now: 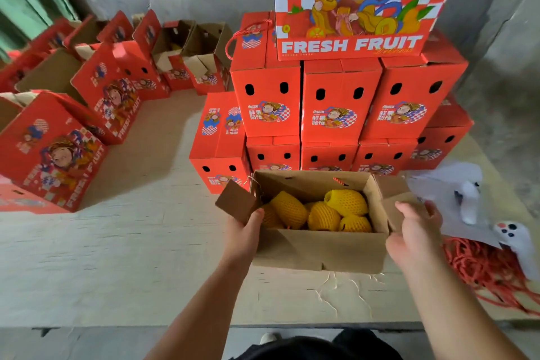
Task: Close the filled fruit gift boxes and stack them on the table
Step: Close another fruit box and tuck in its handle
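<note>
While the open box (318,231) sits at the near edge of the worktop (117,242), just in front of the stack of closed boxes (339,105), I have my left hand (244,238) gripping its left end flap (236,204) and my right hand (415,235) at the right end flap (401,199), fingers curled on its edge; whether that grip is firm I cannot tell. Netted yellow fruit (321,212) fills the bottom and lies below the rim, so nothing should foul the lid. I judge the best move is to fold both end flaps inward together, level and flat, then bring the long flaps over them. The red cord handle (340,182) at the far wall could get trapped, so I would keep it free.
</note>
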Available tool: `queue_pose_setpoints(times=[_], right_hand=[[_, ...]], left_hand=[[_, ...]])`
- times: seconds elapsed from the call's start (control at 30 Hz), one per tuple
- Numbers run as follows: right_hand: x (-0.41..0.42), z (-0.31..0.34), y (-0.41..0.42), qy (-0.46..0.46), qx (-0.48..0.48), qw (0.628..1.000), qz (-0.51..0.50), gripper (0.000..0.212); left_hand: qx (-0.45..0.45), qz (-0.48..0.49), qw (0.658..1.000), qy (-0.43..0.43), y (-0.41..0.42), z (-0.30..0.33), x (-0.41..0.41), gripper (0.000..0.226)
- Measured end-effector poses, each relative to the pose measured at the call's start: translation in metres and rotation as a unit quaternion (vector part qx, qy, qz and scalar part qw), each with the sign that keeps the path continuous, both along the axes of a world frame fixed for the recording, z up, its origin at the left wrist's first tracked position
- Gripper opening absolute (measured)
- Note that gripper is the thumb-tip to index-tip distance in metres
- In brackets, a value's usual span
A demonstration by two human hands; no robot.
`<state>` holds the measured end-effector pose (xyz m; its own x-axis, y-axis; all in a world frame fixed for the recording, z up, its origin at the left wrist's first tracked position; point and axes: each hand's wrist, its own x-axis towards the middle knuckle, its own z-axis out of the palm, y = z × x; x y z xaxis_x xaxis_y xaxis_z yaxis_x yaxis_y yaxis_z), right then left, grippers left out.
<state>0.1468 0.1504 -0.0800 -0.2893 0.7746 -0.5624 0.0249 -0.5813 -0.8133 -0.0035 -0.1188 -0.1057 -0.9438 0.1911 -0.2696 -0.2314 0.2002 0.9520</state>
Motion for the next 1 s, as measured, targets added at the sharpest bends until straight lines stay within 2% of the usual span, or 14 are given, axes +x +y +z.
queue_pose_setpoints(times=[0.1,0.2,0.27,0.33,0.4,0.47,0.5,0.57,0.63,0.67,0.73,0.83,0.93,1.0], right_hand=[[-0.014,0.015,0.003,-0.081,0.1,0.991,0.047,0.061],[-0.018,0.015,0.027,0.023,0.103,0.988,0.112,0.067],[-0.019,0.028,0.021,0.039,0.165,0.974,0.15,0.06],[-0.022,0.03,0.016,0.03,0.281,0.921,0.269,0.047],[-0.017,0.021,0.011,-0.036,0.417,0.838,0.35,0.049],[-0.012,0.01,0.002,-0.117,0.514,0.757,0.385,0.062],[-0.01,0.007,-0.001,-0.15,0.537,0.725,0.405,0.073],[-0.011,0.003,0.003,-0.183,0.532,0.691,0.454,0.087],[-0.016,-0.002,0.009,-0.199,0.508,0.679,0.491,0.087],[-0.02,-0.004,0.012,-0.196,0.501,0.685,0.491,0.082],[-0.025,-0.007,0.015,-0.188,0.494,0.707,0.47,0.059],[-0.027,-0.015,0.02,-0.205,0.54,0.677,0.456,0.032],[-0.036,-0.015,0.023,-0.207,0.531,0.701,0.43,0.054],[-0.044,-0.012,0.026,-0.229,0.492,0.723,0.428,0.076]], left_hand=[[-0.078,0.004,0.996,0.042,0.01,-0.006,0.014,0.045],[-0.102,0.025,0.993,0.062,0.028,0.001,0.023,0.09],[-0.076,0.065,0.994,0.048,0.035,0.001,0.027,0.103],[-0.087,0.138,0.987,0.016,0.035,0.006,0.028,0.102],[-0.037,0.221,0.972,-0.07,0.034,0.011,0.032,0.065],[0.015,0.216,0.969,-0.121,0.036,0.019,0.038,0.023],[0.012,0.205,0.975,-0.091,0.037,0.022,0.038,0.02],[0.003,0.178,0.984,0.007,0.041,0.027,0.039,0.055],[-0.042,0.175,0.983,0.038,0.046,0.03,0.042,0.092],[-0.052,0.183,0.981,0.042,0.048,0.032,0.043,0.099],[-0.07,0.181,0.976,0.102,0.044,0.029,0.041,0.105],[-0.135,0.117,0.958,0.225,0.04,0.022,0.031,0.1],[-0.309,-0.014,0.882,0.354,0.04,0.019,0.024,0.067],[-0.395,-0.067,0.846,0.352,0.037,0.018,0.019,0.067]])
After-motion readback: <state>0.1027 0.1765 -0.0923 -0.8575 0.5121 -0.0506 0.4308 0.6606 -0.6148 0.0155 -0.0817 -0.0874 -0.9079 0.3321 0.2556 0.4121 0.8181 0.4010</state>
